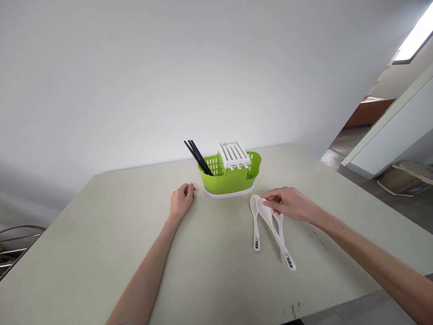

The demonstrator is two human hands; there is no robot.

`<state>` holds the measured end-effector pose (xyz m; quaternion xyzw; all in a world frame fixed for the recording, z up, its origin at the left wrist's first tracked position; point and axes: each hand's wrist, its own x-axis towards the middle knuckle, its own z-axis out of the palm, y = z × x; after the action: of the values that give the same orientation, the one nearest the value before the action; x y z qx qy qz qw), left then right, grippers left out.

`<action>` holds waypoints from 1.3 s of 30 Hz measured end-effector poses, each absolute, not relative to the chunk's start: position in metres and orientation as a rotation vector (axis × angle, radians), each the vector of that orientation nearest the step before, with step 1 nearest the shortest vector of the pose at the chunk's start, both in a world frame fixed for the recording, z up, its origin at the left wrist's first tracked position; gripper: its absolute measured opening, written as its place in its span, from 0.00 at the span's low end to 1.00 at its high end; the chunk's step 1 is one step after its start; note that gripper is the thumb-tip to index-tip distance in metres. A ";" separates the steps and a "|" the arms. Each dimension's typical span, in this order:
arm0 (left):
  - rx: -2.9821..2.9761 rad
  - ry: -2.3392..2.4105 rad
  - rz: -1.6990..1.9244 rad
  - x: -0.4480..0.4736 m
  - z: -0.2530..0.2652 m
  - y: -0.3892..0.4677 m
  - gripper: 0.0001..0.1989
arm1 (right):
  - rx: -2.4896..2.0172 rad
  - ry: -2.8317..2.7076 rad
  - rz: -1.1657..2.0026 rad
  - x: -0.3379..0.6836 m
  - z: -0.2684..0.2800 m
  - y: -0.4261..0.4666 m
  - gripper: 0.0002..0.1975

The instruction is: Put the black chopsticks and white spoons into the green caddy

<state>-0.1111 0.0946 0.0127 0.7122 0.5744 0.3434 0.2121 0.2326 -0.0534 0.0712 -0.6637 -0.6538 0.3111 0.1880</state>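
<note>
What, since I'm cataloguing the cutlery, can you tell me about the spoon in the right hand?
The spoon is white and glossy, apparently plastic or ceramic, with an oval bowl and a long, slim handle. Dark print and a reddish mark, too small to read, lie near the handle's end. The right hand's grip pinches it at the bowl. It slants over the table, handle end toward the camera and rightward, crossing over a second spoon. Whether it touches either is unclear.

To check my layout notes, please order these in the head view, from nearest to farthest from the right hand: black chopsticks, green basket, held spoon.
1. Held spoon: its bowl is at the right hand's fingertips.
2. Green basket: beyond, to the hand's left.
3. Black chopsticks: farther left, in the basket's left end.
</note>
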 end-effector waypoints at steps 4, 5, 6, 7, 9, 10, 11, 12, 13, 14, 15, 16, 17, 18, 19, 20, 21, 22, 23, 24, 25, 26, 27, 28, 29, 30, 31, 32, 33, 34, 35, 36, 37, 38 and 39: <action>1.974 1.602 0.943 -0.111 0.013 0.094 0.22 | -1.787 -1.732 0.774 0.221 0.109 -0.055 0.16; 1.974 1.603 0.942 -0.111 0.013 0.094 0.22 | -1.741 -1.694 0.732 0.215 0.120 -0.056 0.15; 1.974 1.604 0.942 -0.111 0.013 0.094 0.22 | -1.694 -1.658 0.674 0.209 0.131 -0.057 0.15; 1.975 1.603 0.943 -0.111 0.013 0.094 0.22 | -1.642 -1.623 0.613 0.201 0.142 -0.057 0.14; 1.977 1.598 0.946 -0.111 0.013 0.094 0.22 | -1.524 -1.575 0.477 0.185 0.160 -0.057 0.14; 1.979 1.595 0.947 -0.111 0.013 0.094 0.22 | -1.448 -1.565 0.403 0.178 0.168 -0.056 0.13; 1.981 1.593 0.947 -0.111 0.013 0.093 0.22 | -1.369 -1.565 0.334 0.170 0.174 -0.054 0.12; 1.982 1.591 0.947 -0.111 0.012 0.093 0.22 | -1.296 -1.571 0.265 0.163 0.178 -0.051 0.11; 1.984 1.589 0.948 -0.111 0.012 0.093 0.22 | -1.225 -1.572 0.181 0.157 0.181 -0.047 0.10; 1.986 1.589 0.949 -0.111 0.012 0.093 0.22 | -1.165 -1.567 0.095 0.151 0.184 -0.042 0.10; 1.986 1.588 0.951 -0.111 0.012 0.093 0.22 | -1.112 -1.561 0.009 0.146 0.185 -0.037 0.09; 1.985 1.586 0.953 -0.111 0.011 0.093 0.22 | -1.070 -1.559 -0.063 0.142 0.185 -0.031 0.09; 1.983 1.586 0.954 -0.111 0.011 0.093 0.22 | -1.039 -1.555 -0.126 0.138 0.185 -0.024 0.09; 1.982 1.587 0.956 -0.111 0.010 0.093 0.22 | -1.013 -1.552 -0.182 0.135 0.184 -0.018 0.10; 1.980 1.586 0.956 -0.111 0.010 0.093 0.22 | -0.993 -1.552 -0.231 0.132 0.184 -0.011 0.10; 1.979 1.586 0.958 -0.111 0.009 0.093 0.22 | -0.977 -1.552 -0.275 0.130 0.183 -0.005 0.10; 1.979 1.585 0.958 -0.111 0.009 0.093 0.22 | -0.964 -1.554 -0.313 0.128 0.182 0.001 0.10; 1.979 1.583 0.958 -0.111 0.008 0.092 0.22 | -0.954 -1.558 -0.346 0.126 0.181 0.006 0.11; 1.980 1.581 0.958 -0.111 0.008 0.092 0.22 | -0.948 -1.565 -0.375 0.124 0.180 0.011 0.11; 1.980 1.578 0.957 -0.111 0.008 0.092 0.22 | -0.947 -1.576 -0.398 0.121 0.178 0.016 0.11; 1.978 1.577 0.955 -0.111 0.008 0.092 0.22 | -0.952 -1.590 -0.417 0.119 0.177 0.019 0.12; 1.975 1.574 0.954 -0.111 0.007 0.091 0.22 | -0.966 -1.606 -0.431 0.116 0.175 0.022 0.13; 1.972 1.573 0.954 -0.111 0.008 0.091 0.22 | -0.989 -1.625 -0.438 0.113 0.174 0.024 0.14; 1.969 1.573 0.954 -0.110 0.008 0.091 0.22 | -1.020 -1.648 -0.439 0.110 0.171 0.026 0.14; 1.966 1.573 0.952 -0.110 0.008 0.090 0.22 | -1.055 -1.672 -0.435 0.107 0.169 0.026 0.15; 1.964 1.573 0.951 -0.110 0.008 0.090 0.22 | -1.090 -1.696 -0.430 0.104 0.167 0.027 0.15; 1.962 1.574 0.949 -0.110 0.008 0.090 0.22 | -1.122 -1.722 -0.424 0.102 0.164 0.027 0.15; 1.962 1.574 0.948 -0.110 0.008 0.090 0.22 | -1.148 -1.749 -0.421 0.100 0.162 0.027 0.15; 1.963 1.575 0.946 -0.110 0.008 0.090 0.22 | -1.166 -1.776 -0.421 0.099 0.159 0.027 0.15; 1.963 1.576 0.945 -0.110 0.007 0.090 0.22 | -1.181 -1.801 -0.427 0.098 0.157 0.027 0.15; 1.964 1.578 0.944 -0.109 0.007 0.090 0.22 | -1.193 -1.822 -0.437 0.097 0.155 0.028 0.14; 1.965 1.580 0.941 -0.109 0.007 0.090 0.22 | -1.200 -1.842 -0.451 0.096 0.152 0.028 0.14; 1.965 1.582 0.939 -0.109 0.007 0.090 0.22 | -1.204 -1.860 -0.466 0.095 0.150 0.029 0.14; 1.965 1.583 0.936 -0.109 0.007 0.090 0.21 | -1.207 -1.876 -0.478 0.094 0.148 0.030 0.14; 1.965 1.584 0.933 -0.109 0.007 0.090 0.21 | -1.208 -1.893 -0.485 0.093 0.146 0.031 0.14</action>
<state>-0.1089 0.0901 0.0066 0.7119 0.5736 0.3380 0.2234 0.0933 0.0309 0.1461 -0.4797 -0.7517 -0.1927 0.4096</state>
